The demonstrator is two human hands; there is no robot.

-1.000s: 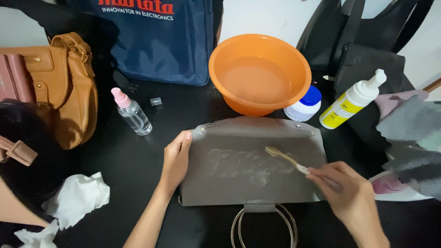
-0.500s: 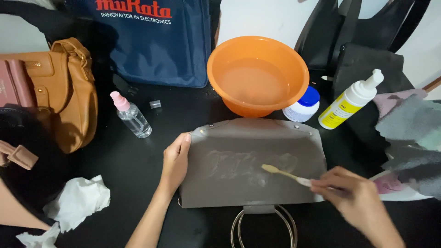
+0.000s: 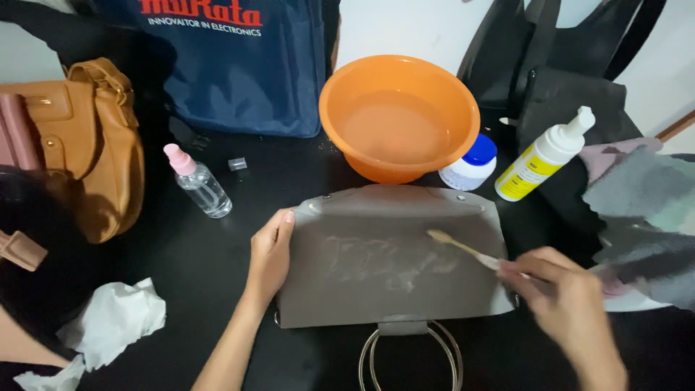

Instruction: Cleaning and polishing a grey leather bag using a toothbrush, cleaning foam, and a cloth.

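Since the earlier frames, the brush (image 3: 463, 247) has travelled across the bag (image 3: 394, 253), its head now lying right of the soapy patch at the panel's centre; the right hand (image 3: 561, 297) has drawn back toward the bag's right edge. The left hand (image 3: 270, 253) has not shifted.

Position: the bag lies flat on the black surface (image 3: 181, 253), its ring handle (image 3: 409, 358) toward the person and the orange basin (image 3: 399, 116) just beyond its far edge.

Grip state: right-hand fingers are pressed together, pinching the brush handle near its end. The left hand lies open, palm down, fingers over the bag's left edge, pinning it.

Handling, as a judgement: the grey panel looks smooth and semi-stiff, probably faux leather, light, and slippery where wet. Pin it at a dry edge or corner, not on the foam. The brush is thin and light; a hold nearer the head would give firmer pressure.

Nearby: a spray bottle (image 3: 199, 182), a pump bottle (image 3: 543, 156), a blue-lidded jar (image 3: 470, 165).
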